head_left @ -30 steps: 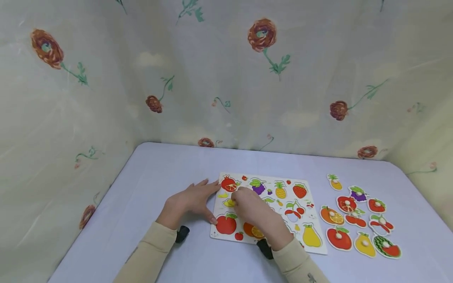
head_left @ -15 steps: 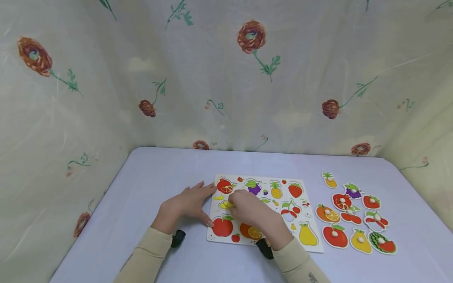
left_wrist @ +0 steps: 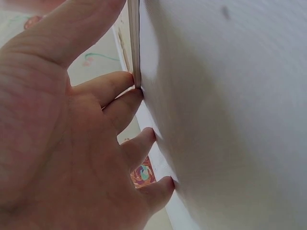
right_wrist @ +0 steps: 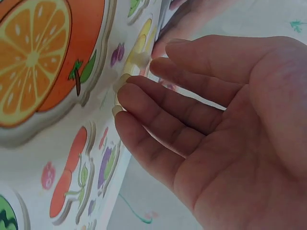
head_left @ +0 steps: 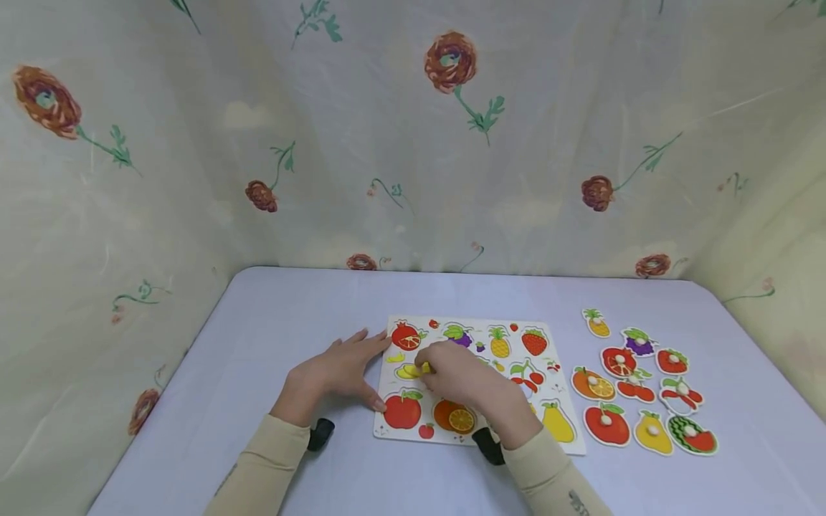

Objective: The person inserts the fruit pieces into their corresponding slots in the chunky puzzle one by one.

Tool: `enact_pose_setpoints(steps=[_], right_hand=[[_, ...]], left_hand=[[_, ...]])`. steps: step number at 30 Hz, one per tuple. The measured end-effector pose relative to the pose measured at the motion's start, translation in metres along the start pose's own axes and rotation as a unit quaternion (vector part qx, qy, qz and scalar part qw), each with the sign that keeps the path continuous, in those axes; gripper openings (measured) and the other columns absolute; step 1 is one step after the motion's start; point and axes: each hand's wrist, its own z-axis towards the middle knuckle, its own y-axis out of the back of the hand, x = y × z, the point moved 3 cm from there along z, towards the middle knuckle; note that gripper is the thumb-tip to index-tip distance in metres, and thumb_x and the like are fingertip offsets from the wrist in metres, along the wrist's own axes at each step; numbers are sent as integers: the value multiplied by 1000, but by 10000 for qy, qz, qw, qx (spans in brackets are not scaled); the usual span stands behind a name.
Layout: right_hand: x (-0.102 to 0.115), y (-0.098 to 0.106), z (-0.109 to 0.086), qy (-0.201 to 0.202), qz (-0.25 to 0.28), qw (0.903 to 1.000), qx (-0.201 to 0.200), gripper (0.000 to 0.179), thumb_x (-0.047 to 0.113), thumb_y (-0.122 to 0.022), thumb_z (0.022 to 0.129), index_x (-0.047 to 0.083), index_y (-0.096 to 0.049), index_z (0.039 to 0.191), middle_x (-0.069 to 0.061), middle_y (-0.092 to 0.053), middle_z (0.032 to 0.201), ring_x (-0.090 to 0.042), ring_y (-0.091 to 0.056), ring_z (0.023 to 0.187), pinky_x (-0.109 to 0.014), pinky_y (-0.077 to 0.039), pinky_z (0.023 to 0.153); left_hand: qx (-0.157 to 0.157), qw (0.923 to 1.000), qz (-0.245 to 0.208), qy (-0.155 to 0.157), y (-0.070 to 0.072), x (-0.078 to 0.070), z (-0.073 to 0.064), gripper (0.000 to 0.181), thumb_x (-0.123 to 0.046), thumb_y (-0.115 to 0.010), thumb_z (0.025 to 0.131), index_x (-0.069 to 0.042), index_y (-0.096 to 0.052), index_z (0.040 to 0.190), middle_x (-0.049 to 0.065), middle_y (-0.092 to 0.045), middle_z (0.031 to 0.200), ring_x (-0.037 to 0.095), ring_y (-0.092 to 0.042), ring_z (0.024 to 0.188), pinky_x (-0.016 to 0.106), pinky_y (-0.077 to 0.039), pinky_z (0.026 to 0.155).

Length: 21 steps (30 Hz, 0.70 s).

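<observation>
A white fruit puzzle board [head_left: 516, 430] lies flat on the table. My left hand [head_left: 335, 376] has its fingers spread, with thumb and fingertips touching the board's left edge. Over the board's left half, my right hand [head_left: 461, 376] is at a yellow banana piece [head_left: 408, 371] with a white knob [right_wrist: 141, 58]. In the right wrist view the thumb and index tips are just beside that knob, not closed round it. The other fingers [right_wrist: 153, 105] are loosely bent, their tips at the board. The right hand covers the board's middle in the head view.
Right of the board lie several loose knobbed pieces, among them a pineapple [head_left: 596, 324], grapes [head_left: 639, 342], an orange [head_left: 590, 383], a red apple [head_left: 606, 426], a pear [head_left: 653, 433] and a watermelon [head_left: 693, 436]. A flowered curtain [head_left: 361, 107] hangs behind the table [head_left: 290, 308].
The head view has shifted slightly, so everything appears a little further left. The right hand has barely moved at the banana piece, more of which shows. The left hand keeps its place.
</observation>
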Motion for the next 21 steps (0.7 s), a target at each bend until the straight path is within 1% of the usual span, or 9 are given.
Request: enact_pose_setpoints(steps=[4,7,10,12,14,17,20,21], right_hand=[[-4,4,-2,-99,61,9999,1,30,17,-65,95,10,-68,124,-6,-68,119,-16,-56,84,-26,-50,68],[-7,7,-3,-132,18,9999,-63,30,17,-65,95,12,-68,124,-4,-69,115,-16,-55,88,-28,-51,73],[-10,12,-5,-67,-103,9997,-207,28,15,-62,95,12,-69,122,-3,-69,113,-18,-56,91,-32,-53,81],[-13,15,-5,-25,-176,9994,-295,27,13,-61,96,11,-70,121,-4,-69,111,-18,-55,91,-33,-53,83],[-14,19,-5,-17,-216,9991,-352,26,13,-61,96,10,-70,120,-3,-69,106,-18,-55,89,-32,-53,81],[-18,23,-5,-52,-165,9991,-381,27,11,-61,95,9,-69,121,-2,-65,97,-17,-54,82,-28,-50,72],[-25,27,-6,-45,-110,9989,-445,28,9,-61,94,7,-70,120,-3,-65,96,-17,-54,80,-28,-47,68],[-27,28,-7,-61,-95,9988,-470,28,9,-61,94,7,-70,120,-3,-66,97,-17,-54,81,-28,-48,70]], left_hand=[[-8,10000,1,-12,1,-1,-1,106,-45,-89,67,-26,-35,155,-5,-28,165,28,-14,156,59,-19,124],[-9,10000,-4,-11,2,-2,-1,106,-45,-90,66,-25,-35,155,-4,-29,165,28,-14,156,59,-18,124],[20,10000,16,-1,1,-3,1,107,-45,-90,66,-25,-35,155,-4,-28,165,29,-14,156,60,-18,124],[23,10000,42,10,1,-3,2,107,-45,-90,66,-25,-34,155,-4,-28,165,29,-14,156,60,-18,124],[13,10000,50,23,0,-3,4,107,-46,-90,66,-25,-34,156,-5,-27,165,29,-13,156,61,-18,124],[-11,10000,43,36,-1,-2,5,108,-46,-90,66,-26,-34,156,-5,-26,165,29,-13,156,61,-18,124],[-6,10000,19,45,-2,-2,4,108,-45,-90,66,-25,-34,156,-5,-26,166,29,-12,156,60,-17,124],[-11,10000,13,35,-2,-3,3,108,-44,-90,66,-25,-34,156,-5,-26,166,29,-13,156,60,-17,124]])
